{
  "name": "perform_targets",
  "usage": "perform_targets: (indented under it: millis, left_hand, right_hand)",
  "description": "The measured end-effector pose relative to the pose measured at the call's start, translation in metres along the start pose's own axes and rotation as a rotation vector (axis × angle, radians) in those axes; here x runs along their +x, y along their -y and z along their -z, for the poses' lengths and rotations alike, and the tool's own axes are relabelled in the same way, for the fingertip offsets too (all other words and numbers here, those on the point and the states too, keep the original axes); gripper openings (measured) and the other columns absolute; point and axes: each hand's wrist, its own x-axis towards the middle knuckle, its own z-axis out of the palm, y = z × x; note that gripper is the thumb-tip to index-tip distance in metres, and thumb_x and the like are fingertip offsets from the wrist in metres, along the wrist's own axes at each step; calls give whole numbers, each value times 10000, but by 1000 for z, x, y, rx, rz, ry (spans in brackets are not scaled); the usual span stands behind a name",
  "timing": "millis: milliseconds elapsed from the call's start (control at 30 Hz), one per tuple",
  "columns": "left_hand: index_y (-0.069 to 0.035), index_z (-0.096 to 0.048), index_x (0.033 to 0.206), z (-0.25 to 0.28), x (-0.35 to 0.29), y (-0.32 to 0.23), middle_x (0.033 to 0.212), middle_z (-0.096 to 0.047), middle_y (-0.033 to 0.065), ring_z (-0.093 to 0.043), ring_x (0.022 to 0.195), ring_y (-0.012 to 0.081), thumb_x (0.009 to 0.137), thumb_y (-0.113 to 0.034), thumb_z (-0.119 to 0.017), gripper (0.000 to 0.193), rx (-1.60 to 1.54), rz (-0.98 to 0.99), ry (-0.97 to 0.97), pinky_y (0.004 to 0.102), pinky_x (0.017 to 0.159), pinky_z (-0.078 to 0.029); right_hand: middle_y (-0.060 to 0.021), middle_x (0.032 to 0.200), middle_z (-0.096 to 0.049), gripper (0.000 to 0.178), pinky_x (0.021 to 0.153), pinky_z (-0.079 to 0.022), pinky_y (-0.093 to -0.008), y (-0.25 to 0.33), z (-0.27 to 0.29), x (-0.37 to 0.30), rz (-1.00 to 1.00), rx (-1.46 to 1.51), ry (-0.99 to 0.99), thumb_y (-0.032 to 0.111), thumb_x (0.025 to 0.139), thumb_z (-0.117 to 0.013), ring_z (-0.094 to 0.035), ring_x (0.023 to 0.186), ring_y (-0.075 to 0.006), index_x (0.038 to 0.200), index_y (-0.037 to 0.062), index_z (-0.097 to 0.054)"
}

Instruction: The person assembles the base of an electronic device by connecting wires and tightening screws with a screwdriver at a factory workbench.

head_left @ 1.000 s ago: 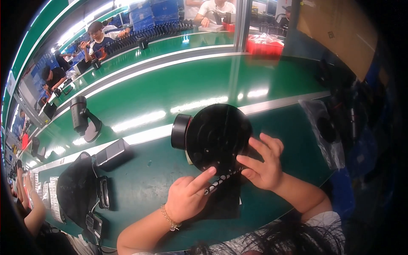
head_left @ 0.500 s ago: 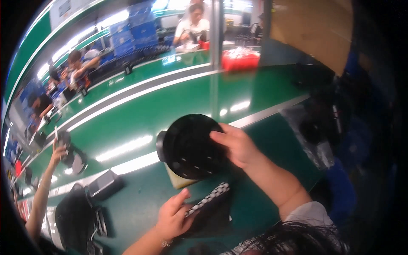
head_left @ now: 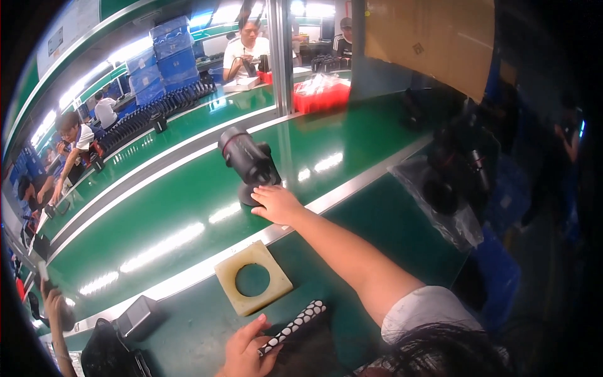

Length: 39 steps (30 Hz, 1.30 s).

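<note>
A black device with a round base and a thick cylindrical head (head_left: 248,154) stands on the glossy green belt. My right hand (head_left: 276,204) reaches out to it, fingers and thumb at its base. Nearer to me, my left hand (head_left: 246,352) is closed round a slim black bar with white spots (head_left: 295,327); its far end points up and to the right. Between my hands lies a yellowish square block with a round hole (head_left: 229,283), flat on the dark green table (head_left: 188,333).
A grey-black box (head_left: 138,317) and a black bag-like thing (head_left: 107,352) lie at lower left, near a co-worker's hand (head_left: 53,305). Clear plastic with black parts (head_left: 440,195) is at right. Beyond the belt are a red bin (head_left: 321,94), a metal post (head_left: 281,56) and several co-workers.
My right hand has carried the black device forward from above the yellowish block onto the belt, turning it from base-towards-me to upright. The block's hole is uncovered. My left hand keeps the spotted bar.
</note>
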Motion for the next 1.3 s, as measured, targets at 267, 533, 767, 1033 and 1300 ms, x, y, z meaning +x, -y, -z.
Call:
perform_targets:
  millis: [267,533,767,1033,1300]
  left_hand:
    - [28,-577,991,60,85,35,860,-646,137,-633,734,222,850,-226,-594,291,-104,258,193,306,646,-534]
    - [21,-553,1049,52,75,53,950,-637,132,-631,781,233,886,-248,-541,314,631,-801,264,311,636,-546]
    - [-38,-529,1066,31,83,16,867,-616,56,-610,714,178,834,-225,-593,305,790,-21,427,282,614,-508]
    - [-70,-574,938,-13,-21,33,792,-631,73,-609,673,255,690,-85,-694,276,1091,-1665,41,333,580,-489]
    - [-64,-577,950,-9,-26,32,836,-627,98,-602,698,283,696,-91,-687,278,1061,-1641,89,340,594,-489]
  right_hand:
    - [-122,1313,-436,496,1008,-312,-380,5,27,-44,-15,227,-34,335,839,-547,-375,1242,-252,1236,50,-466]
    - [-149,904,-640,213,800,-463,-403,-49,195,-220,-423,-186,-176,78,770,-509,-597,878,-310,920,56,-658]
    - [-161,1235,-497,528,974,-326,-391,-116,259,-314,-801,-311,-162,307,787,-607,-458,1153,-301,1231,71,-446]
    - [-169,1421,-263,1187,1034,-217,-469,-106,273,-300,-976,-223,53,449,517,-798,-297,1290,-320,1414,119,-94]
    - [-101,1202,-547,590,932,-350,-407,-94,255,-318,-560,-411,-39,99,698,-643,-505,1103,-291,1253,75,-442]
